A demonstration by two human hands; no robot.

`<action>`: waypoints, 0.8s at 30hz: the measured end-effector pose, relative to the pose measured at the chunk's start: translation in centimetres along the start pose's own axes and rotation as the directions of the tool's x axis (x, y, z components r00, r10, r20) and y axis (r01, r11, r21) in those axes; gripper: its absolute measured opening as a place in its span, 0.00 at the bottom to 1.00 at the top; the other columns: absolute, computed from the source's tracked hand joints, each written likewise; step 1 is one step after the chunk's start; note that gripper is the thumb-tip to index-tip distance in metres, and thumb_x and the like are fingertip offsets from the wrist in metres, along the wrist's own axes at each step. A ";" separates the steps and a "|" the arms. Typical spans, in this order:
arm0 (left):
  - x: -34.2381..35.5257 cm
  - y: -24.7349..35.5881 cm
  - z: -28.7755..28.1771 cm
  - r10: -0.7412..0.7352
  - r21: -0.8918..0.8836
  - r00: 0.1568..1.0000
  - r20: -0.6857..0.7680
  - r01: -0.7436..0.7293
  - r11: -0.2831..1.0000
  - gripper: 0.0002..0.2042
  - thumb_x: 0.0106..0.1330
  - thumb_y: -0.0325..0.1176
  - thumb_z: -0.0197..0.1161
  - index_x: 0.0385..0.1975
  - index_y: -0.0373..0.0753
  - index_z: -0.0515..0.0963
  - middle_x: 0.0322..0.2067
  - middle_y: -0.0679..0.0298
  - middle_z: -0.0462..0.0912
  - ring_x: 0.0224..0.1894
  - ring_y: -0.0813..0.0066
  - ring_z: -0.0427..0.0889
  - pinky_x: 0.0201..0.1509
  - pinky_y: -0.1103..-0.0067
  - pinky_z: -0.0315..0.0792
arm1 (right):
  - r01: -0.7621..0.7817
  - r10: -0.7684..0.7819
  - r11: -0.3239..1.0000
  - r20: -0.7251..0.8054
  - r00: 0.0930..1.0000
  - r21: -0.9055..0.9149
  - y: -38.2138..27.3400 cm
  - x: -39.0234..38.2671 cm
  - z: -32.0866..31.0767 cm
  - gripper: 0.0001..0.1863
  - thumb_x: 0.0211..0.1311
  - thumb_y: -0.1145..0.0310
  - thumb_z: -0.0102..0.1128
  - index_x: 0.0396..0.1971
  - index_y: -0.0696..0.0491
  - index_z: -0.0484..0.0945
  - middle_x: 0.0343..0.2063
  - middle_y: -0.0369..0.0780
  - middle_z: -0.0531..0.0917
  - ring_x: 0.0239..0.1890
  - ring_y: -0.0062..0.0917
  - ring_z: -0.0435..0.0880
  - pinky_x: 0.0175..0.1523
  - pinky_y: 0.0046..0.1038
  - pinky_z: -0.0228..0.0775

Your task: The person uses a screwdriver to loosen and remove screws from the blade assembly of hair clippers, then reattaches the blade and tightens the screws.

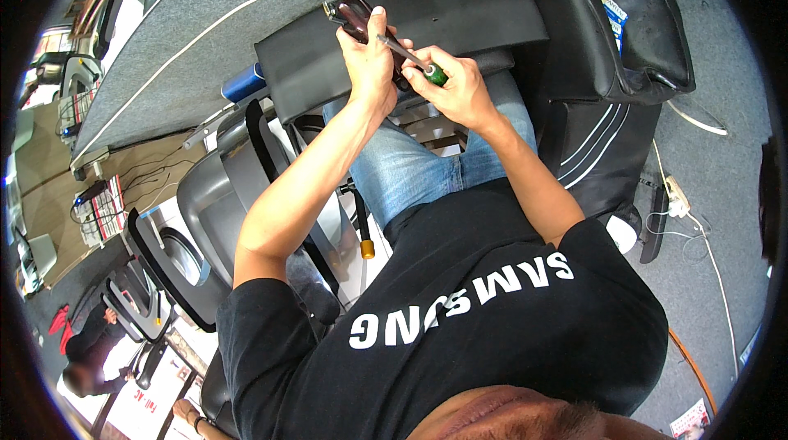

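Observation:
My left hand [368, 62] grips a dark maroon handheld device [351, 16], shaped like a hair clipper, with its metal head pointing up and away. My right hand [458, 89] holds a screwdriver with a green handle [435, 74]; its metal shaft [400, 49] angles up-left and meets the device's body next to my left thumb. Both hands are close together above my lap, over blue jeans [414, 167]. The screwdriver's tip is hidden behind my left hand.
A black pad [460, 9] lies on a grey table [205, 38] with a white cable across it. A black chair [632, 38] stands at the right. Grey chairs [205, 218] stand at the left. A power strip [677, 196] and cables lie on grey carpet. Another person [90, 350] sits at the far lower left.

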State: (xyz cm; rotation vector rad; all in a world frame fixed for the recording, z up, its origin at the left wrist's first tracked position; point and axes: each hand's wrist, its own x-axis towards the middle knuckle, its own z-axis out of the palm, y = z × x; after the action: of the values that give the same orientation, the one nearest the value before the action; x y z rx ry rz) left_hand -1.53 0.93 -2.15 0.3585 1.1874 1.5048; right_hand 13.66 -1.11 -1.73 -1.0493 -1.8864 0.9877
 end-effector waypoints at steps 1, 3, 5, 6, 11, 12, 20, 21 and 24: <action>-0.1 0.1 0.1 -0.009 -0.005 1.000 0.003 0.009 1.000 0.21 0.74 0.43 0.70 0.49 0.43 0.63 0.35 0.60 0.78 0.29 0.67 0.85 0.26 0.71 0.84 | 0.012 -0.012 1.000 -0.003 1.000 0.000 0.1 0.0 0.1 0.11 0.71 0.65 0.70 0.41 0.57 0.81 0.24 0.43 0.85 0.25 0.29 0.87 0.33 0.31 0.76; -0.1 0.1 0.1 -0.011 -0.009 1.000 -0.002 0.011 1.000 0.21 0.74 0.43 0.70 0.49 0.43 0.64 0.34 0.60 0.78 0.30 0.67 0.85 0.26 0.71 0.84 | 0.038 -0.038 0.999 -0.009 0.999 -0.001 0.1 0.0 0.3 0.11 0.70 0.65 0.70 0.42 0.57 0.81 0.24 0.42 0.84 0.25 0.30 0.86 0.33 0.32 0.76; 0.0 0.1 0.1 -0.015 -0.010 1.000 -0.006 0.015 1.000 0.21 0.74 0.43 0.70 0.49 0.43 0.64 0.34 0.60 0.78 0.30 0.67 0.85 0.26 0.71 0.84 | -0.008 0.008 1.000 -0.005 1.000 0.009 0.0 -0.1 0.4 0.11 0.70 0.66 0.71 0.42 0.58 0.81 0.28 0.41 0.87 0.28 0.24 0.87 0.36 0.30 0.77; 0.0 0.1 0.1 -0.019 -0.007 1.000 -0.007 0.019 1.000 0.21 0.74 0.43 0.70 0.49 0.43 0.64 0.34 0.60 0.78 0.30 0.67 0.85 0.26 0.72 0.84 | -0.030 0.030 0.999 -0.003 1.000 0.014 0.0 -0.1 0.5 0.11 0.70 0.67 0.72 0.42 0.58 0.81 0.30 0.40 0.89 0.29 0.21 0.87 0.37 0.28 0.78; 0.1 0.1 0.3 -0.006 0.013 1.000 -0.020 0.007 1.000 0.20 0.74 0.43 0.70 0.49 0.43 0.64 0.33 0.62 0.78 0.30 0.69 0.85 0.26 0.72 0.83 | -0.014 0.017 0.995 -0.027 0.999 0.100 1.3 0.1 0.8 0.10 0.70 0.68 0.71 0.42 0.56 0.80 0.25 0.32 0.84 0.23 0.17 0.81 0.31 0.24 0.73; 0.0 0.2 0.3 0.003 0.008 1.000 -0.015 -0.003 1.000 0.20 0.74 0.43 0.70 0.49 0.43 0.64 0.33 0.63 0.78 0.29 0.70 0.85 0.26 0.72 0.83 | -0.003 0.008 0.989 -0.040 0.999 0.147 1.4 0.2 1.0 0.11 0.71 0.67 0.72 0.42 0.55 0.79 0.23 0.30 0.82 0.21 0.15 0.79 0.28 0.22 0.70; -0.4 0.8 0.8 0.079 -0.012 0.996 0.038 -0.079 0.997 0.21 0.76 0.44 0.68 0.49 0.42 0.62 0.34 0.60 0.77 0.24 0.71 0.83 0.23 0.73 0.80 | -0.517 0.467 0.578 0.264 0.844 0.631 0.3 -0.3 1.1 0.19 0.69 0.60 0.74 0.46 0.55 0.74 0.20 0.27 0.72 0.15 0.09 0.66 0.17 0.18 0.56; -0.7 1.0 0.9 0.075 -0.023 0.997 0.029 -0.074 0.997 0.20 0.75 0.43 0.69 0.49 0.43 0.63 0.33 0.62 0.78 0.24 0.72 0.83 0.24 0.74 0.80 | -0.565 0.489 0.534 0.316 0.813 0.628 0.2 -0.3 1.1 0.18 0.70 0.60 0.72 0.45 0.55 0.75 0.19 0.26 0.71 0.15 0.09 0.66 0.17 0.18 0.56; -1.1 1.2 1.1 0.089 -0.007 0.996 0.016 -0.089 0.996 0.19 0.75 0.43 0.69 0.49 0.44 0.64 0.33 0.63 0.79 0.25 0.73 0.83 0.25 0.74 0.81 | -0.599 0.503 0.524 0.347 0.791 0.605 0.2 -0.7 1.6 0.16 0.73 0.58 0.68 0.43 0.56 0.77 0.17 0.26 0.70 0.14 0.10 0.66 0.17 0.19 0.56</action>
State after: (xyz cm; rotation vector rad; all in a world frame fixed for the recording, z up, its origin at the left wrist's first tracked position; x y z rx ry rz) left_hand -1.00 0.70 -0.30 0.4234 1.1662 1.5788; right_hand 12.61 -2.03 -2.77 -1.1263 -1.0378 1.9940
